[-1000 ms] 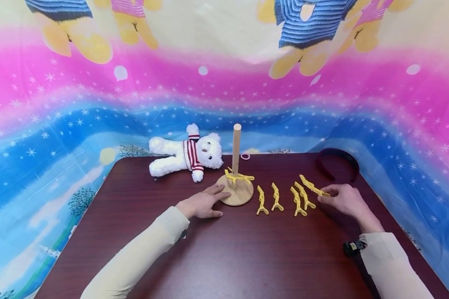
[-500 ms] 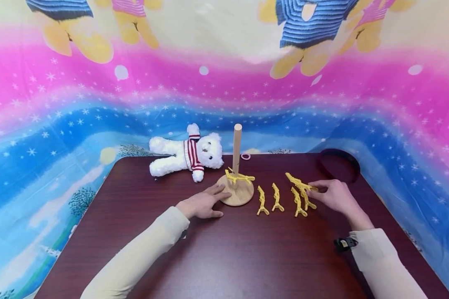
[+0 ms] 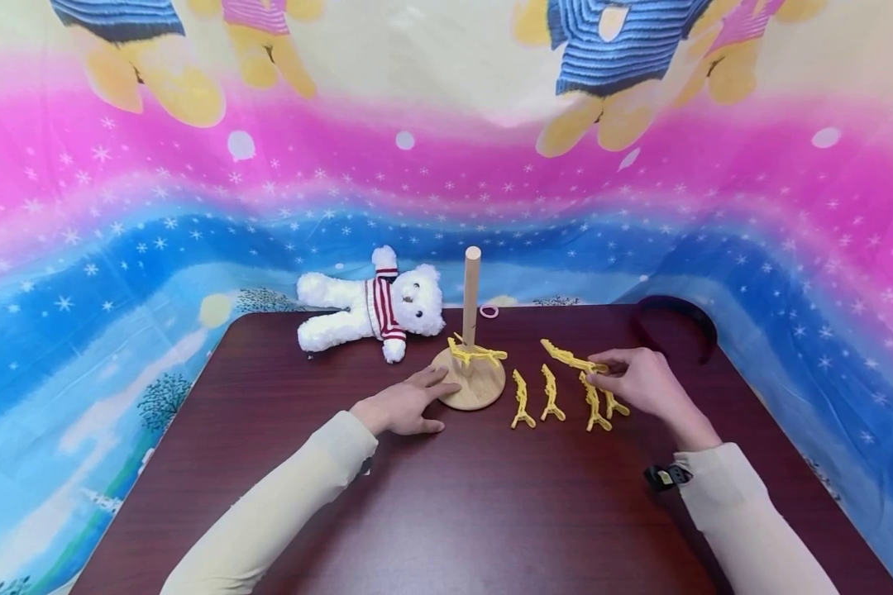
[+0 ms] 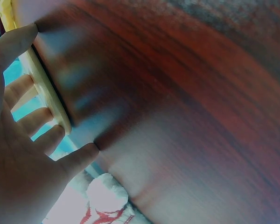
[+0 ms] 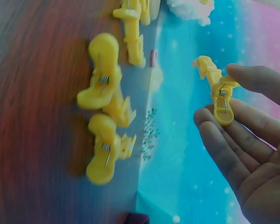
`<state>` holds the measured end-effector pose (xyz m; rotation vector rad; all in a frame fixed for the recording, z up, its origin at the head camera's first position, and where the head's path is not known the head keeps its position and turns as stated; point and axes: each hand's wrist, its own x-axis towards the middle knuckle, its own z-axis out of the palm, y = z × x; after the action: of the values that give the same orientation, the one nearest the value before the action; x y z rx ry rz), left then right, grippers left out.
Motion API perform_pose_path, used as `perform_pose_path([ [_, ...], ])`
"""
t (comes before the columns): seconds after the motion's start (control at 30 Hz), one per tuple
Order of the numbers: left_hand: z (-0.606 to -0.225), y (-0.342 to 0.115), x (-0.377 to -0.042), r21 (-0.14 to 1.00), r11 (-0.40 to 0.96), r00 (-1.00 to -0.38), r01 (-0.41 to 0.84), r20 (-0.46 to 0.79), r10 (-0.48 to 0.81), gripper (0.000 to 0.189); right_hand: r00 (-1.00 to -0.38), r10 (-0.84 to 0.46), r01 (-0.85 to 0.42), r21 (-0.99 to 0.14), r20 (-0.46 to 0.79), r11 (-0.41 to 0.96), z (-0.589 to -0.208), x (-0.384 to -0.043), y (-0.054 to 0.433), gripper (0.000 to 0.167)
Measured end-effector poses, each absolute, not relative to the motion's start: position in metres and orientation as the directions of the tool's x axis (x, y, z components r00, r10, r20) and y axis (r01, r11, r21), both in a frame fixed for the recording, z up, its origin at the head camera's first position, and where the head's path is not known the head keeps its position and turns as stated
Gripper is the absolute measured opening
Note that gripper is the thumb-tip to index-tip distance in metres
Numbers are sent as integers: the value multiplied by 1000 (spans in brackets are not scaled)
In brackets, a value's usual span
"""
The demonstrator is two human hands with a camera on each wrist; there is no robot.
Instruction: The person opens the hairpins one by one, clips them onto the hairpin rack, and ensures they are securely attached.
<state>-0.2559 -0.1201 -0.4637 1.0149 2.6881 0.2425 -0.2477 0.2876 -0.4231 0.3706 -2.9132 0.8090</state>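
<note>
My right hand [image 3: 646,382] pinches the tail of a yellow hair clip [image 3: 561,354] between thumb and fingers; in the right wrist view the held clip [image 5: 219,91] has a small spring at its hinge. Below it, several more yellow clips lie on the table, two close under the hand [image 3: 592,403] and two farther left [image 3: 549,392]. With fingers spread, my left hand [image 3: 400,405] rests against the round base [image 3: 478,398] of a wooden stand with an upright rod [image 3: 471,293]. Other yellow clip pieces [image 3: 484,354] sit at the rod's foot; their number is unclear.
A white teddy bear [image 3: 353,310] in a striped sweater lies at the back left. A small pink ring [image 3: 489,311] lies behind the stand. A dark headband [image 3: 677,306] sits at the back right of the brown table [image 3: 446,512]. Printed cloth surrounds it.
The right hand has moved left with the pinched clip, from the right end of the clip row to above the clips there. The left hand and stand have stayed put.
</note>
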Motion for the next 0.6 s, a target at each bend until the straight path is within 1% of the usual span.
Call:
perform_pose_path([
  [0.37,-464,-120,-255,250,749,-727,613,-194,659,69,-957,-250,-291,-537,149,792,-413,-250,262,39],
  [0.6,-462,-120,-255,258,742,-724,619,-181,666,69,-947,-280,-321,-550,160,771,-409,-252,248,37],
])
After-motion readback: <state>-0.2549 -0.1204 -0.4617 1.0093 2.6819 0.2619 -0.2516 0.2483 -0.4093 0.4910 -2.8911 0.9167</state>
